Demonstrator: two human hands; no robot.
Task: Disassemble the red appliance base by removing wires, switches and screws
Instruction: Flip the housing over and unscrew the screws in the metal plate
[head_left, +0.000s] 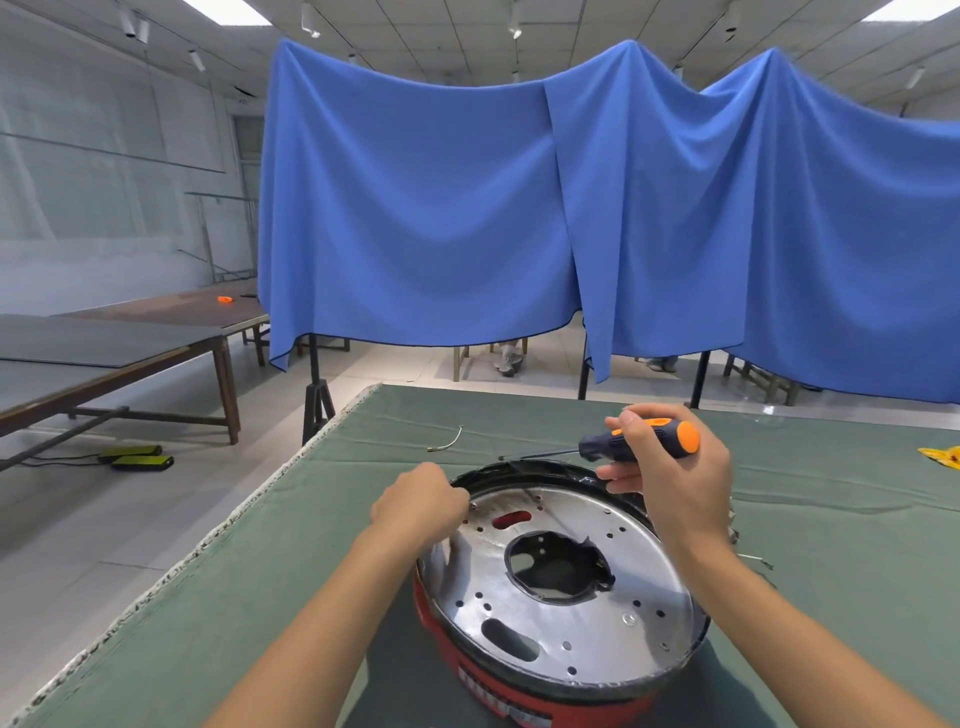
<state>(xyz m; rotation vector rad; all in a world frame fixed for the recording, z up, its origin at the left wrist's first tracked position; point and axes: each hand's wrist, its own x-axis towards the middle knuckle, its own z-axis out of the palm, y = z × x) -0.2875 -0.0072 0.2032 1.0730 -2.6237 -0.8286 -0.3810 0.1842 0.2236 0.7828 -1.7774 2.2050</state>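
- I see the red base (524, 691) upside down on the green cloth (291, 597) near the table's front edge, its shiny metal plate (587, 618) facing up
- My right hand (670, 483) is wrapped round the handle of one screwdriver (636, 441), which lies roughly level with its shaft pointing left above the far rim, tip not seated on anything
- My left hand (421, 501) is curled at the plate's far-left rim; its fingertips are hidden, so I cannot tell whether it pinches something there or just steadies the base
- I judge the step in hand to be getting a fastener out near that rim; to do it well I would keep the left hand bracing the base, tip the driver upright, seat it squarely and press down before turning so it does not slip on the slick metal
- Count: one base, one screwdriver in hand, one loose wire (448, 439) on the cloth beyond, one plain screw head (628, 618) on the plate; the other dots look like empty holes, though I am unsure
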